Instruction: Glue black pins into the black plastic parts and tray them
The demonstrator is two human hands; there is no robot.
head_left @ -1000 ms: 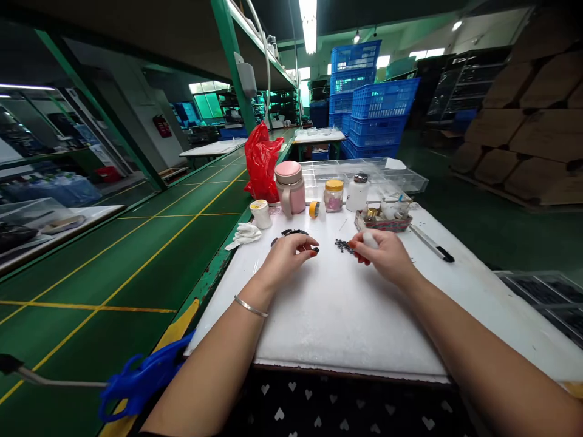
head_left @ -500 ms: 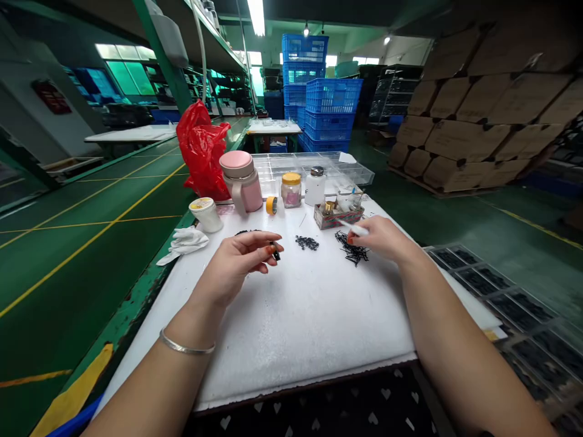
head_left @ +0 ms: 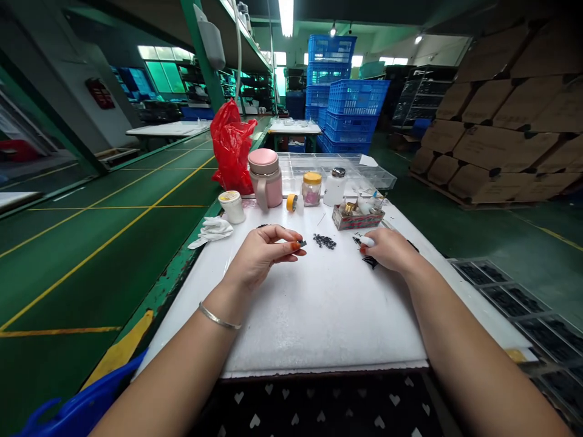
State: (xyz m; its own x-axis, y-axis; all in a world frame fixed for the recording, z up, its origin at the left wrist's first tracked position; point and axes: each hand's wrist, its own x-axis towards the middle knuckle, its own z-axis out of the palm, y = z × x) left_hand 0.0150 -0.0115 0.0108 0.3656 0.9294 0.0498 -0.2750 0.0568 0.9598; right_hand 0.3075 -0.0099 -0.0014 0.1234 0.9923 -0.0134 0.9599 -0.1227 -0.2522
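Over the middle of the white table (head_left: 319,328), my left hand (head_left: 273,250) pinches a small black part (head_left: 301,243) between thumb and fingertips. My right hand (head_left: 387,247) is closed round a white pen-like tool (head_left: 367,241) at the pile of thin black pins (head_left: 370,261), covering much of the pile. Between my hands lies a pile of small black rings (head_left: 324,241). Behind my right hand stands a small patterned box (head_left: 357,220) with little bottles in it. Some dark parts show just behind my left hand.
Along the back stand a white tub (head_left: 232,207), a pink mug (head_left: 265,182), yellow tape (head_left: 291,203), a yellow-lidded jar (head_left: 311,189) and a white bottle (head_left: 334,188). White gloves (head_left: 212,231) lie at the left edge, near a red bag (head_left: 233,149). Compartment trays (head_left: 514,297) sit at the right.
The view has turned a little to the left. My right hand has come down over the pin pile and now hides most of it. The black part in my left hand is tilted differently.
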